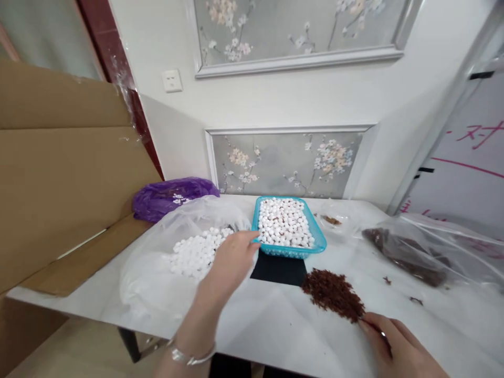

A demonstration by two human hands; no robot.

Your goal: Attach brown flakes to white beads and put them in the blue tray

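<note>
A turquoise basket (pixel 319 245) full of small white balls stands on a black square (pixel 277 269) at the middle of the white table (pixel 271 325). My left hand (pixel 232 258) reaches to the basket's near left corner, fingers stretched toward its rim and touching it. To its left, a clear plastic bag (pixel 157 278) lies open with a heap of white balls (pixel 197 253) inside. A pile of dark red-brown shreds (pixel 334 294) lies on the table in front of the basket. My right hand (pixel 394 349) rests at the pile's near edge, fingers curled and pinched at the shreds.
A purple plastic bag (pixel 169 195) with a few white balls sits at the back left. A clear bag (pixel 425 252) with more brown shreds lies at the right. Large cardboard sheets (pixel 63 173) lean at the left. A whiteboard (pixel 468 163) stands at the right.
</note>
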